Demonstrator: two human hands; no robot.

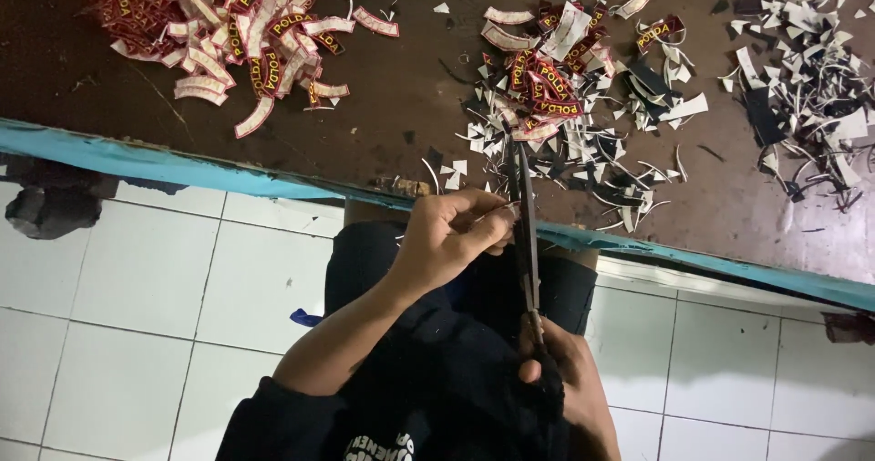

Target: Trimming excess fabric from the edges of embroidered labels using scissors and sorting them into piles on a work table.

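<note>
While my right hand (pixel 561 370) sits lowest in view, closed around the handles of a pair of scissors (pixel 526 233), I run the long blades up toward the table edge (pixel 182 165). Just above, my left hand (pixel 451 233) pinches a small piece against the blades with bunched fingertips; what exactly it grips is too hidden to tell. Beyond the blue edge, on the dark tabletop, lies a heap of curved embroidered patches (pixel 547 87) amid white and black offcuts (pixel 802 78), and farther left a larger pile of finished patches (pixel 246 33). Such patches look light, thin and floppy, so I judge they are best pinched near an end, close to the cut line.
</note>
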